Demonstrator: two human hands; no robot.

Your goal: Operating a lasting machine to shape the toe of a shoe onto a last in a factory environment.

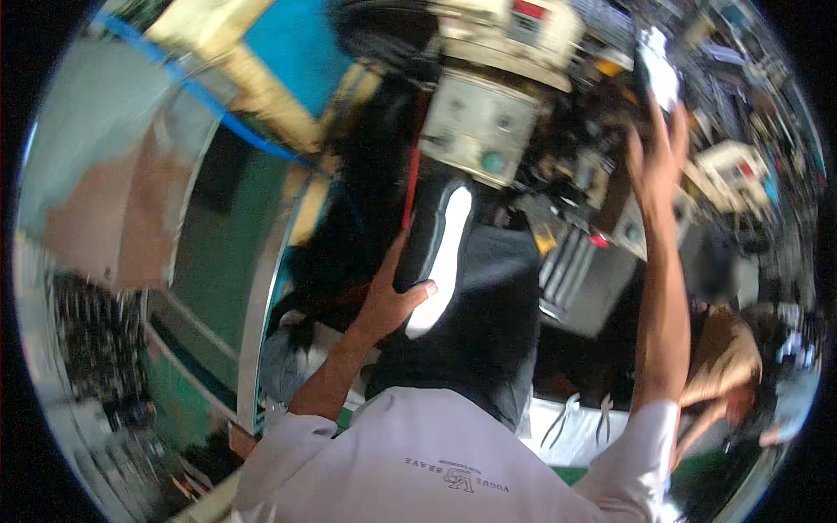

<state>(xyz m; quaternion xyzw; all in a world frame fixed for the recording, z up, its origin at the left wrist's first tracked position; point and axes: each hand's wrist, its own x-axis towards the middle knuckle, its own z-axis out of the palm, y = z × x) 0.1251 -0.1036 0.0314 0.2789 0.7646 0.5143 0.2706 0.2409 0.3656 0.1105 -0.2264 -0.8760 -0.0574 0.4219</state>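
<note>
My left hand (pixel 392 301) is closed on a shoe (pixel 446 261) with a black upper and a long white sole turned up. Its thumb presses the sole's edge near the lower end. The shoe is held above my dark-clothed lap. Far to the right, my right arm is stretched out. The fingers of my right hand (pixel 660 161) are spread, their tips at the near end of another white-soled shoe (pixel 660 74). Blur hides whether they press on it.
A pale machine with a control box (pixel 479 126) stands ahead. Metal rods (pixel 565 272) lie right of my lap. Pliers (pixel 560 423) rest on a white surface beside me. Another person (pixel 724 362) is at the right. A blue hose (pixel 222 118) crosses the left side.
</note>
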